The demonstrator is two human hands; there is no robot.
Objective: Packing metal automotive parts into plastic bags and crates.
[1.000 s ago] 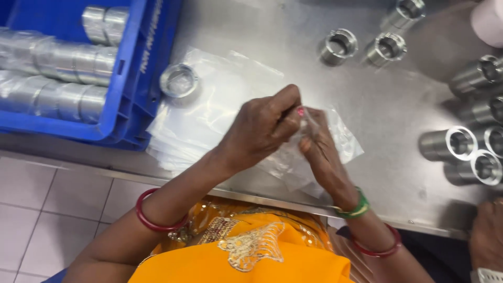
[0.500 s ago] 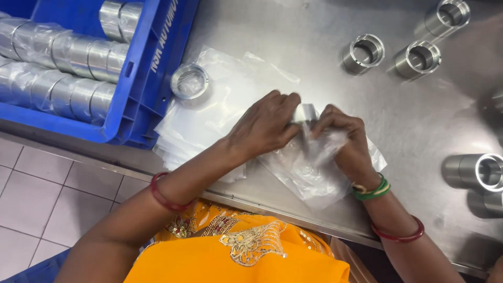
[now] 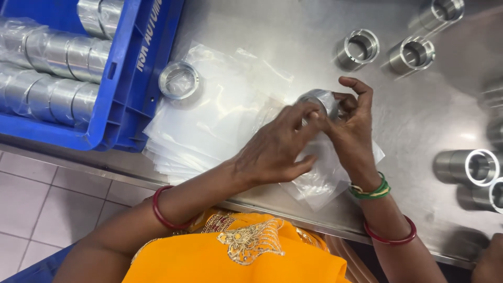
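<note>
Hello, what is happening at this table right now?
A person holds a short metal sleeve between both hands, the left hand and right hand working it at the mouth of a clear bag. A stack of bags lies on the steel table, with a metal ring resting on it. A blue crate to the left holds wrapped sleeves. Bare sleeves lie to the right.
</note>
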